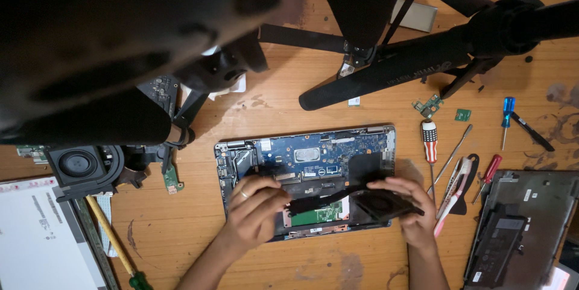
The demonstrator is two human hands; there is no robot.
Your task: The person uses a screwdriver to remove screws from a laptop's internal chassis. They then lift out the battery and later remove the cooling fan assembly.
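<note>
Over the opened laptop, hands grip a flat, seemingly metal fan assembly.

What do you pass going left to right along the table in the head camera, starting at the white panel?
White panel → black speaker → left hand → black fan part held in right hand → striped-handle screwdriver → red-handled screwdriver → grey laptop cover.

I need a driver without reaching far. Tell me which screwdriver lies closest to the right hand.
The screwdriver with the red-and-white striped handle, lying just above the right hand. The red-handled screwdriver and the blue-handled screwdriver lie farther right.
</note>
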